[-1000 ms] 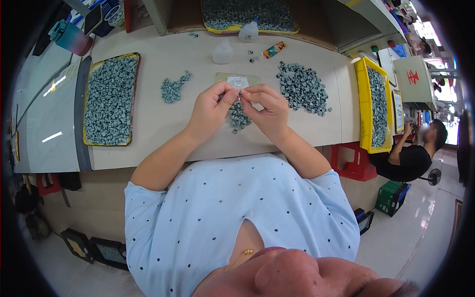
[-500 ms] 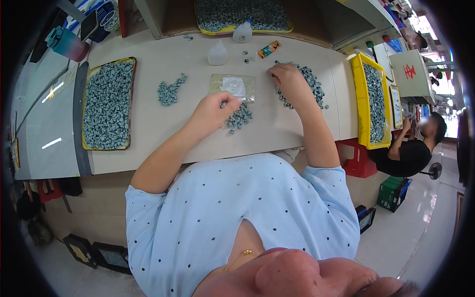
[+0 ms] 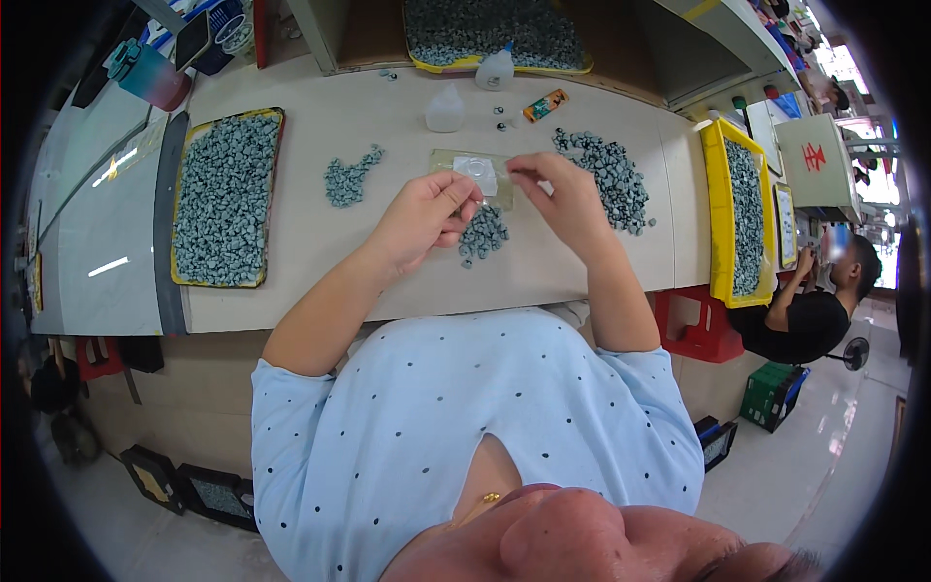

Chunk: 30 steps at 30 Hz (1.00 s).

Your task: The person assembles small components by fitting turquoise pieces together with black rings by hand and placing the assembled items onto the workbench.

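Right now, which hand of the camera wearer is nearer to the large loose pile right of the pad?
The right hand: it is just left of the large loose pile. The left hand is farther left, by the pad's near-left corner.

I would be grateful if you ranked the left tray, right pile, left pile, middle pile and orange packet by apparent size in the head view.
1. Left tray
2. Right pile
3. Left pile and middle pile, which look too alike to rank
4. Orange packet
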Each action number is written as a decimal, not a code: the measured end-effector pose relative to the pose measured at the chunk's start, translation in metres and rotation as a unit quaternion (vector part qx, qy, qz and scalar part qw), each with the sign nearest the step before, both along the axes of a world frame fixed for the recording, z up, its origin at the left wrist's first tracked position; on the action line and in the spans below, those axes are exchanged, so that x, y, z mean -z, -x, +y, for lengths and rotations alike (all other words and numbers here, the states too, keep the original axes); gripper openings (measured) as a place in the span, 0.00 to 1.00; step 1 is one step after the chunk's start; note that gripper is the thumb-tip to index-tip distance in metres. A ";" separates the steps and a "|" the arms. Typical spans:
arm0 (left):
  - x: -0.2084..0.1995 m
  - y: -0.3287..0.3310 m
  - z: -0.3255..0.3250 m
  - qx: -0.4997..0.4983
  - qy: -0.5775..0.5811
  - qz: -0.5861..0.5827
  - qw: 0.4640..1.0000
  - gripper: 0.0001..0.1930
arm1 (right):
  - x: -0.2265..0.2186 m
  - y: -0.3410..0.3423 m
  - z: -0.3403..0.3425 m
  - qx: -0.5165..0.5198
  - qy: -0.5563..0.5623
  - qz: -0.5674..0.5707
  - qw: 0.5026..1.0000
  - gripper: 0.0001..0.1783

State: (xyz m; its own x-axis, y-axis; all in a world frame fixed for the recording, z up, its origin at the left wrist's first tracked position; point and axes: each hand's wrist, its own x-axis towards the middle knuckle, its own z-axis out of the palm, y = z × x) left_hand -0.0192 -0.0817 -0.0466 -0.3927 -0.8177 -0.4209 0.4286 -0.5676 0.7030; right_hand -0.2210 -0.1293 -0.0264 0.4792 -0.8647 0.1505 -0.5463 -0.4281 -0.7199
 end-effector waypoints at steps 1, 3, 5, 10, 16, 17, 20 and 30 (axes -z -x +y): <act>-0.001 0.000 0.000 0.013 0.001 0.000 1.000 0.10 | 0.001 -0.003 0.003 -0.026 0.014 -0.005 1.000 0.11; -0.003 0.002 0.001 0.012 0.010 -0.003 1.000 0.11 | -0.002 -0.010 0.012 -0.049 0.031 -0.038 0.998 0.12; -0.003 0.003 0.000 0.011 0.020 -0.006 1.000 0.12 | -0.002 -0.015 0.018 -0.071 0.048 -0.071 0.994 0.14; -0.006 0.003 0.001 -0.005 0.028 -0.023 0.999 0.11 | 0.001 -0.020 0.024 -0.033 0.137 -0.038 0.989 0.14; 0.000 0.001 0.002 -0.008 0.066 -0.065 0.996 0.11 | 0.003 -0.017 0.022 -0.048 0.202 -0.041 0.977 0.13; 0.001 0.001 0.003 -0.006 0.065 -0.063 0.996 0.11 | 0.004 -0.017 0.022 -0.046 0.201 -0.039 0.978 0.13; 0.002 0.004 0.003 -0.017 0.049 -0.054 0.997 0.11 | 0.008 -0.014 0.020 -0.043 0.201 -0.055 0.977 0.12; 0.003 0.000 0.000 -0.081 0.081 -0.034 0.993 0.10 | 0.031 -0.006 0.001 -0.084 0.298 0.069 0.949 0.18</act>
State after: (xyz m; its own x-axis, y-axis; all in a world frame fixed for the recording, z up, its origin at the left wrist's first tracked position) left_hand -0.0195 -0.0813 -0.0494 -0.2249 -0.9272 -0.2996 0.4542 -0.3718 0.8096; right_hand -0.2149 -0.1279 -0.0574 0.6532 -0.5560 0.5140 -0.5058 -0.8256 -0.2502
